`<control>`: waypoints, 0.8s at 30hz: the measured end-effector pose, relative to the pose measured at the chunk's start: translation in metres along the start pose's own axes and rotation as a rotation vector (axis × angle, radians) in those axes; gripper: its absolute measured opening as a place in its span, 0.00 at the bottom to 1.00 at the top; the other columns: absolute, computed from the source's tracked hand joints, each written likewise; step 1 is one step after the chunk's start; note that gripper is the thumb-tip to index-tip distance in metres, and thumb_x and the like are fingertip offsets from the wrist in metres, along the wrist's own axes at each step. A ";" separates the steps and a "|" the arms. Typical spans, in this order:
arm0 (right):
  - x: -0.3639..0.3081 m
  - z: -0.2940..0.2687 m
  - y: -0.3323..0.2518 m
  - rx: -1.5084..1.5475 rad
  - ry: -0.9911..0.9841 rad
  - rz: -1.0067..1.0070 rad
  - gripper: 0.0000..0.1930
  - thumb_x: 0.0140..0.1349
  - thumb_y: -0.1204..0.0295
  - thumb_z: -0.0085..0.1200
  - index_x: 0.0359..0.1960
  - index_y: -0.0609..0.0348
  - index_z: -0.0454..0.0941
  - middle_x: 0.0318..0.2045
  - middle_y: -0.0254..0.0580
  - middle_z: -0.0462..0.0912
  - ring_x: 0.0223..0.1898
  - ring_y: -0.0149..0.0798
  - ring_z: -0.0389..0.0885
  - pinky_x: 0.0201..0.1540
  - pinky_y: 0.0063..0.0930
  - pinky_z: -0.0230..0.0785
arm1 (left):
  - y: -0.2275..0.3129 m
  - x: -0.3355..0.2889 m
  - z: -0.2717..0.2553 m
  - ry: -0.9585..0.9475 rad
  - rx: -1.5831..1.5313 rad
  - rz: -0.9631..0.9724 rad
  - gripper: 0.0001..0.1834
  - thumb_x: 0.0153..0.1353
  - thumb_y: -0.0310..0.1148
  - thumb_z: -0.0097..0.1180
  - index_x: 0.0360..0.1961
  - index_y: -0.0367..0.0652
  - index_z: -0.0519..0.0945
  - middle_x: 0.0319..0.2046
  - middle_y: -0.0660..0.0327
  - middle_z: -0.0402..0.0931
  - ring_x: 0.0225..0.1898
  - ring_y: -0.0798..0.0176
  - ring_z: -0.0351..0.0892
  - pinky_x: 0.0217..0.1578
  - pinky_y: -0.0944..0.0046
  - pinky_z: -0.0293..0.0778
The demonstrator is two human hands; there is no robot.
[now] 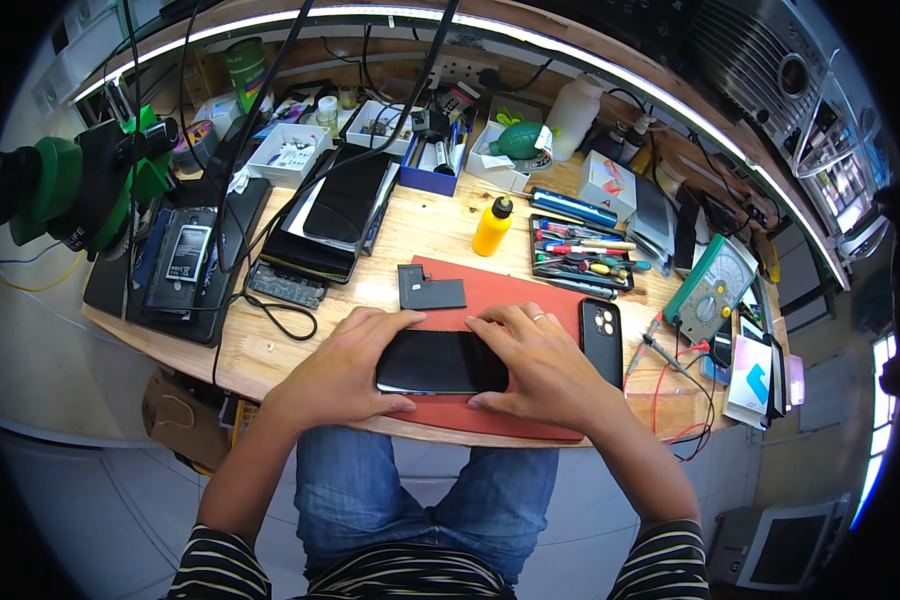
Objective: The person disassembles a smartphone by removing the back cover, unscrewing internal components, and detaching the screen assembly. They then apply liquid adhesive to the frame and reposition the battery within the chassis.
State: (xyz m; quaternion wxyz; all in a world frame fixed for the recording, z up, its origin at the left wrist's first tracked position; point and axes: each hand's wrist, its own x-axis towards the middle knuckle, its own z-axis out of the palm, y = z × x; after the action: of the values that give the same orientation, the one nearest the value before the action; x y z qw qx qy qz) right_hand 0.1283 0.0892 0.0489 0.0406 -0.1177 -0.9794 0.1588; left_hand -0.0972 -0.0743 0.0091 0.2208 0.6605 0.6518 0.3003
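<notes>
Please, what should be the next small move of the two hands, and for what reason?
Probably a gentle, even press on both ends of the phone: the left hand and the right hand hold it from opposite ends, its glossy dark face is up, and the red mat lies beneath it as support.

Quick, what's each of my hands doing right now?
Left hand: closed around the left end of the smartphone, holding it.
Right hand: closed around the smartphone's right end, holding it too.
</notes>
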 end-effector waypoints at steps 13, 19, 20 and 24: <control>0.005 0.013 0.008 0.624 0.054 0.020 0.47 0.51 0.54 0.79 0.71 0.57 0.69 0.59 0.51 0.77 0.63 0.51 0.77 0.66 0.44 0.70 | 0.005 0.028 -0.002 0.294 -0.610 0.269 0.60 0.41 0.33 0.81 0.74 0.39 0.58 0.60 0.54 0.73 0.62 0.56 0.79 0.68 0.52 0.72; 0.003 0.034 0.008 0.764 0.171 0.070 0.50 0.50 0.53 0.80 0.71 0.63 0.68 0.60 0.52 0.78 0.62 0.49 0.79 0.65 0.42 0.74 | 0.016 0.044 0.007 0.183 -0.874 0.159 0.54 0.47 0.32 0.81 0.73 0.39 0.63 0.55 0.54 0.75 0.62 0.56 0.80 0.65 0.55 0.78; 0.003 0.034 0.010 0.776 0.169 0.071 0.49 0.50 0.54 0.81 0.71 0.63 0.69 0.60 0.52 0.78 0.62 0.49 0.79 0.64 0.42 0.75 | 0.017 0.045 0.008 0.174 -0.871 0.156 0.53 0.47 0.32 0.81 0.73 0.39 0.63 0.56 0.54 0.76 0.62 0.56 0.80 0.65 0.55 0.78; 0.002 0.033 0.014 0.795 0.172 0.076 0.48 0.49 0.57 0.81 0.69 0.65 0.70 0.61 0.52 0.78 0.62 0.49 0.80 0.64 0.41 0.76 | 0.021 0.051 0.012 0.155 -0.733 0.187 0.56 0.46 0.33 0.83 0.75 0.45 0.62 0.58 0.54 0.74 0.62 0.55 0.79 0.66 0.51 0.78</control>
State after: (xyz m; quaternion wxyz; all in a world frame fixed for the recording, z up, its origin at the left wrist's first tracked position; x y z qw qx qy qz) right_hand 0.1259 0.0924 0.0132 0.1590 -0.1419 -0.8298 0.5157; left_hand -0.0756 -0.0236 0.0204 0.3640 0.5694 0.4530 0.5814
